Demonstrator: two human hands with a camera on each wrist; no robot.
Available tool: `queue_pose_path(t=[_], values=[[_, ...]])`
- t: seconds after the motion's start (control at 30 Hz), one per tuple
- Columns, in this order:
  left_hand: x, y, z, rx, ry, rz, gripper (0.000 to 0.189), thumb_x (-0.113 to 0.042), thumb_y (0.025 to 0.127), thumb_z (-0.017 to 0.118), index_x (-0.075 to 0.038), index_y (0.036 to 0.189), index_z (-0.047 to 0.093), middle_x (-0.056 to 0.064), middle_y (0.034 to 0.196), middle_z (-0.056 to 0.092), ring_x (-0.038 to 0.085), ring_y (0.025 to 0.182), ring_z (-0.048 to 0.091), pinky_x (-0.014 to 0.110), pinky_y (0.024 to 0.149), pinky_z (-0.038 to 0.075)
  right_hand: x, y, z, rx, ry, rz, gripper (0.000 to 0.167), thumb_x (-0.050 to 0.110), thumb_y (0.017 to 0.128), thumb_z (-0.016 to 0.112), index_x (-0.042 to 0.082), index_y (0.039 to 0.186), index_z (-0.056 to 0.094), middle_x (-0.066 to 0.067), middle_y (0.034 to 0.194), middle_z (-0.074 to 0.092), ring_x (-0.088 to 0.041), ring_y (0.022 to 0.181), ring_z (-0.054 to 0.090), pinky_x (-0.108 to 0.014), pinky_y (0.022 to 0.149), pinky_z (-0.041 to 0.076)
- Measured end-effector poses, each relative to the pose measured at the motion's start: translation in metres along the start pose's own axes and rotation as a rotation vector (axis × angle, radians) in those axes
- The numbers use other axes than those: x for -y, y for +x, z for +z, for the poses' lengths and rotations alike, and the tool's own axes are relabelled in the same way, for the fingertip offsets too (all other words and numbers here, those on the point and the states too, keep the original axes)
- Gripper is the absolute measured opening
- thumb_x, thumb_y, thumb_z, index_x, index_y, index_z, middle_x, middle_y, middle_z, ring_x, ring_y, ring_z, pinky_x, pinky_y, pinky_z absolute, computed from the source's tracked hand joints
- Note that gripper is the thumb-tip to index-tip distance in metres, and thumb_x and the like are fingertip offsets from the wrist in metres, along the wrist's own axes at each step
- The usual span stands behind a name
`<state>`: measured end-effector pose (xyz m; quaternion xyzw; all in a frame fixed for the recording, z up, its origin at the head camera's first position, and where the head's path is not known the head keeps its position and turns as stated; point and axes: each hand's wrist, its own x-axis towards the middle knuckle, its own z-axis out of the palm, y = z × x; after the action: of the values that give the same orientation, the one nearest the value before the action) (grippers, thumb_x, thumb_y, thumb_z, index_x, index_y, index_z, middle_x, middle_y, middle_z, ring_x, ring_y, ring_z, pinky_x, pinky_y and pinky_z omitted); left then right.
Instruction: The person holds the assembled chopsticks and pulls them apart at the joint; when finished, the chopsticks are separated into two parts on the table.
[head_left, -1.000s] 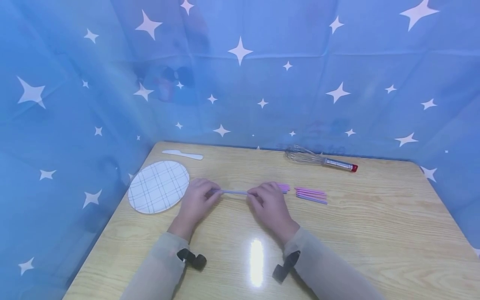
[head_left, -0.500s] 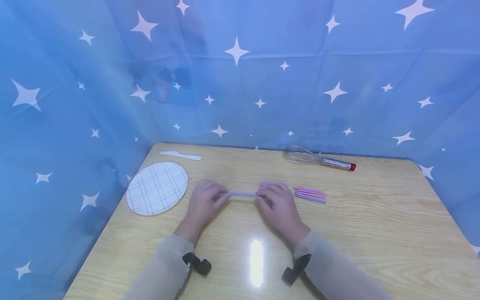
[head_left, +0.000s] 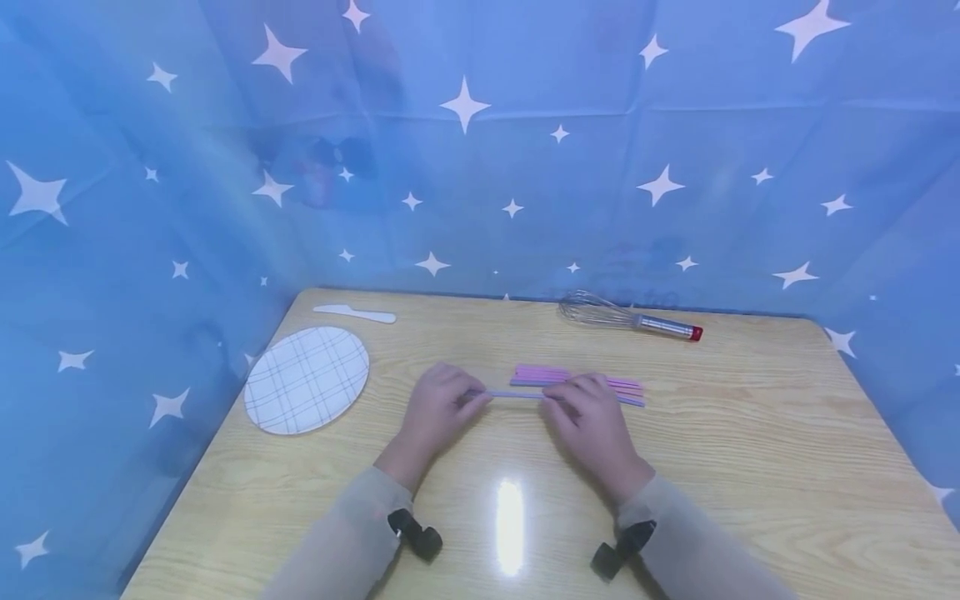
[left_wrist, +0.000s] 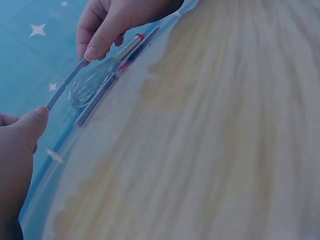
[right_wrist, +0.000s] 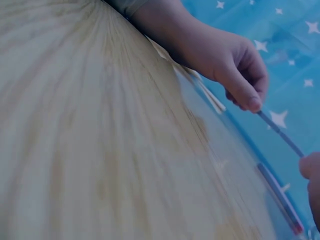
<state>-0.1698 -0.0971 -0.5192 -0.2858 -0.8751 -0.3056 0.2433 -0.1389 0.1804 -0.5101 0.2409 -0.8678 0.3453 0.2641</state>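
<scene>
My left hand (head_left: 441,410) and my right hand (head_left: 595,421) pinch the two ends of a thin blue-purple straw (head_left: 516,394), held level between them. In the left wrist view a small notch or joint shows partway along this straw (left_wrist: 60,91). Just behind my right hand lie two bundles of pink and purple straws: the left bundle (head_left: 536,373) is mostly visible, while the right bundle (head_left: 628,388) is partly covered by my fingers.
Left of my hands rests a white round plate (head_left: 306,380) with a checked pattern. Behind it is a white plastic knife (head_left: 355,313). A wire whisk (head_left: 630,317) with a red-tipped handle lies near the back edge. A blue star-printed curtain (head_left: 465,183) borders the wooden table (head_left: 750,433).
Both hands have moved to the right together, still holding the straw. The left straw bundle, mostly covered before, now shows, and my right hand overlaps the right bundle. The view has shifted slightly.
</scene>
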Motion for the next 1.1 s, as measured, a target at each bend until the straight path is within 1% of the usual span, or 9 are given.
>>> queue_pose_path(t=[0.1, 0.2, 0.3, 0.4, 0.57, 0.67, 0.83, 0.97, 1.1], values=[[-0.006, 0.004, 0.006, 0.010, -0.001, 0.023, 0.019, -0.036, 0.094, 0.083, -0.017, 0.095, 0.080, -0.006, 0.094, 0.075, 0.014, 0.092, 0.065, 0.036, 0.092, 0.053, -0.004, -0.004, -0.008, -0.011, -0.007, 0.010, 0.015, 0.011, 0.088, 0.085, 0.010, 0.103, 0.082, -0.005, 0.102, 0.078, -0.033, 0.106, 0.064, -0.050, 0.100, 0.045], [-0.011, 0.005, 0.009, 0.027, -0.001, 0.035, 0.019, -0.035, 0.095, 0.083, -0.017, 0.096, 0.079, -0.006, 0.094, 0.075, 0.014, 0.093, 0.065, 0.036, 0.094, 0.053, -0.005, -0.008, -0.014, -0.012, -0.013, 0.025, 0.016, 0.010, 0.087, 0.086, 0.010, 0.102, 0.082, -0.006, 0.103, 0.078, -0.036, 0.109, 0.063, -0.052, 0.102, 0.043], [-0.015, 0.006, 0.009, 0.020, -0.015, 0.049, 0.017, -0.033, 0.094, 0.084, -0.016, 0.096, 0.079, -0.005, 0.093, 0.075, 0.014, 0.093, 0.065, 0.036, 0.093, 0.054, -0.007, -0.010, -0.018, -0.005, -0.017, 0.028, 0.017, 0.009, 0.086, 0.088, 0.010, 0.102, 0.082, -0.006, 0.104, 0.078, -0.036, 0.110, 0.062, -0.051, 0.100, 0.043], [-0.017, 0.008, 0.011, 0.000, -0.027, 0.067, 0.016, -0.031, 0.093, 0.085, -0.016, 0.095, 0.079, -0.005, 0.093, 0.075, 0.014, 0.092, 0.065, 0.035, 0.092, 0.053, -0.009, -0.012, -0.022, -0.002, -0.024, 0.022, 0.018, 0.009, 0.085, 0.089, 0.011, 0.101, 0.082, -0.005, 0.105, 0.078, -0.034, 0.109, 0.062, -0.051, 0.100, 0.042], [-0.021, 0.014, 0.020, -0.009, -0.040, 0.091, 0.016, -0.032, 0.093, 0.085, -0.017, 0.095, 0.079, -0.007, 0.093, 0.075, 0.013, 0.091, 0.065, 0.032, 0.091, 0.053, -0.014, -0.016, -0.031, -0.019, -0.039, 0.026, 0.016, 0.009, 0.084, 0.089, 0.010, 0.098, 0.082, -0.005, 0.103, 0.078, -0.031, 0.106, 0.062, -0.049, 0.097, 0.042], [-0.024, 0.019, 0.026, 0.022, -0.037, 0.077, 0.018, -0.034, 0.095, 0.083, -0.017, 0.098, 0.080, -0.007, 0.096, 0.075, 0.013, 0.093, 0.065, 0.032, 0.092, 0.053, -0.016, -0.018, -0.035, -0.029, -0.048, 0.041, 0.016, 0.007, 0.084, 0.088, 0.009, 0.098, 0.082, -0.004, 0.101, 0.077, -0.030, 0.104, 0.061, -0.047, 0.095, 0.043], [-0.031, 0.027, 0.032, 0.092, -0.023, 0.022, 0.019, -0.036, 0.097, 0.081, -0.018, 0.102, 0.080, -0.007, 0.101, 0.075, 0.013, 0.099, 0.065, 0.034, 0.098, 0.051, -0.019, -0.019, -0.040, -0.032, -0.058, 0.066, 0.017, 0.005, 0.085, 0.088, 0.007, 0.100, 0.082, -0.005, 0.101, 0.077, -0.030, 0.104, 0.060, -0.046, 0.095, 0.042], [-0.038, 0.032, 0.038, 0.112, -0.010, 0.003, 0.019, -0.036, 0.097, 0.081, -0.018, 0.101, 0.080, -0.006, 0.099, 0.075, 0.015, 0.099, 0.066, 0.035, 0.099, 0.051, -0.023, -0.021, -0.046, -0.035, -0.064, 0.081, 0.017, 0.003, 0.085, 0.087, 0.006, 0.101, 0.081, -0.005, 0.102, 0.077, -0.031, 0.104, 0.060, -0.047, 0.094, 0.042], [-0.044, 0.037, 0.045, 0.108, -0.016, 0.018, 0.018, -0.036, 0.098, 0.080, -0.018, 0.101, 0.079, -0.007, 0.098, 0.075, 0.014, 0.097, 0.066, 0.034, 0.097, 0.052, -0.028, -0.023, -0.051, -0.042, -0.073, 0.098, 0.017, 0.001, 0.086, 0.085, 0.006, 0.102, 0.081, -0.006, 0.101, 0.076, -0.030, 0.103, 0.058, -0.046, 0.091, 0.041]])
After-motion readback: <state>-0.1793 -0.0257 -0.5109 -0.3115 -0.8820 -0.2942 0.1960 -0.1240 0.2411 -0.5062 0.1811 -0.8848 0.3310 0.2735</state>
